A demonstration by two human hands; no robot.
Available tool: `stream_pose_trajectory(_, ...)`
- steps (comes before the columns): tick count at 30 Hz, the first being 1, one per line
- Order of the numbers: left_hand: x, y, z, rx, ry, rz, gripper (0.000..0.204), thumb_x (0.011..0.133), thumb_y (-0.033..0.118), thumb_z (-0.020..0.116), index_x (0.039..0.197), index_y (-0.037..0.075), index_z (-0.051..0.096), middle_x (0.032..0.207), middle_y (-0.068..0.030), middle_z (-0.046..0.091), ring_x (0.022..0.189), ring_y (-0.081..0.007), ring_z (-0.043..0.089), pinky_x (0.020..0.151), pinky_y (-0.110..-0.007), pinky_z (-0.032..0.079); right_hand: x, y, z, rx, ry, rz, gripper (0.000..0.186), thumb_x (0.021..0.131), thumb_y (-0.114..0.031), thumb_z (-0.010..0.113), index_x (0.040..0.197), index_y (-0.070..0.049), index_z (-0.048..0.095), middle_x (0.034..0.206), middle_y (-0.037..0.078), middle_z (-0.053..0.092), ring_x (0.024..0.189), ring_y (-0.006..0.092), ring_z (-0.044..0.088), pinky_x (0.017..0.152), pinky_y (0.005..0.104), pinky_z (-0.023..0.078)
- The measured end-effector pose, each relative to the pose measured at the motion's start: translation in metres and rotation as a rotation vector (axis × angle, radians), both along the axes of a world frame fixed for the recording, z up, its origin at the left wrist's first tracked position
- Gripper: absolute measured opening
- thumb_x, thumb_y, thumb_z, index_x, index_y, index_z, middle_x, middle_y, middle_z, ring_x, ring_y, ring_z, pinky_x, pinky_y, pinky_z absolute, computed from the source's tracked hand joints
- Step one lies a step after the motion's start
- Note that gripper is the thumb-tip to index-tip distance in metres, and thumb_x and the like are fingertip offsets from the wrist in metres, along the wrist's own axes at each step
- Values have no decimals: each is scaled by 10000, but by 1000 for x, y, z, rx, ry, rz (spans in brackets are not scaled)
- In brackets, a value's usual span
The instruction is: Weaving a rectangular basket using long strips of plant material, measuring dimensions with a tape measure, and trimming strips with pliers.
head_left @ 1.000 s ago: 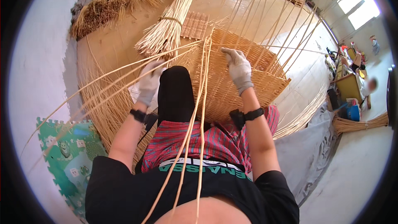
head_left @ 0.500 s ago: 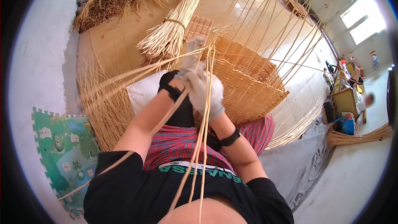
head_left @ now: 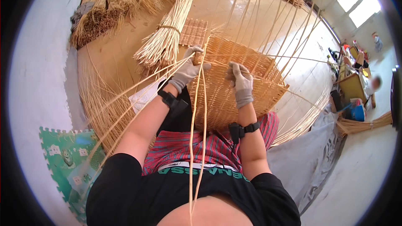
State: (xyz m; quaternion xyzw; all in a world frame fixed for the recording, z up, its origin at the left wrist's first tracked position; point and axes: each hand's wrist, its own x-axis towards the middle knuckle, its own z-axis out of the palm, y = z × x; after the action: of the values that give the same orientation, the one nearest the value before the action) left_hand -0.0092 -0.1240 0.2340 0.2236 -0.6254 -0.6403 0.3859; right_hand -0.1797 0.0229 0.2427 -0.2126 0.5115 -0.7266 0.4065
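A half-woven cane basket point(head_left: 226, 100) leans across my lap, tall uprights rising from its far side. My left hand point(head_left: 187, 69), in a pale glove, grips cane strands at the basket's near left corner, where several long strands fan toward the lower left. Two more strands point(head_left: 191, 134) hang down over my body. My right hand point(head_left: 240, 81), also gloved, has its fingers closed on a thin cane running across the basket and out to the lower right, a short way from my left hand.
A tied cane bundle point(head_left: 163, 37) and woven panel point(head_left: 192, 31) lie beyond, with more bundles point(head_left: 100, 12) at upper left. Loose canes point(head_left: 98, 100) and a foam mat point(head_left: 67, 163) lie left. At right are a grey cloth point(head_left: 301, 159), blue container point(head_left: 356, 112) and blurred person point(head_left: 372, 84).
Half a second ago my right hand was beside my left at the corner. It has since moved right, drawing a cane across the basket, while my left hand stays at the corner.
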Motion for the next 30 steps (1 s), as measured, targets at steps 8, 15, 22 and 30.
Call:
stream_pose_trajectory(8,-13,25,9,-149,-127,256,562,758,197,923,1154,120,531,1135,-49,541,1113,-196,513,1014,-326,434,29,-9,10,-53,286,-342,249,993,-182,688,1146,9,734,1020,102,737,821,154,699,658,292,572)
stream_pose_trajectory(15,-3,16,24,-423,-131,307,515,829,220,877,1191,89,534,1075,-20,581,905,-136,577,793,-263,525,75,17,12,-20,939,-296,210,1011,-120,636,1189,-55,727,1221,121,714,842,103,695,604,247,558)
stream_pose_trajectory(22,24,-22,34,60,-173,-161,260,912,139,786,1139,54,694,1039,-13,680,909,-86,599,807,-238,530,109,-10,4,78,1225,-275,123,976,-167,643,1078,-133,703,1268,234,667,874,329,744,723,383,600)
stream_pose_trajectory(30,16,-29,36,90,-238,-103,290,865,109,828,1121,47,706,1022,-10,702,910,-95,623,825,-248,547,106,-26,-17,95,1604,-61,110,898,-156,614,1001,-124,633,1118,248,692,529,300,668,445,424,521)
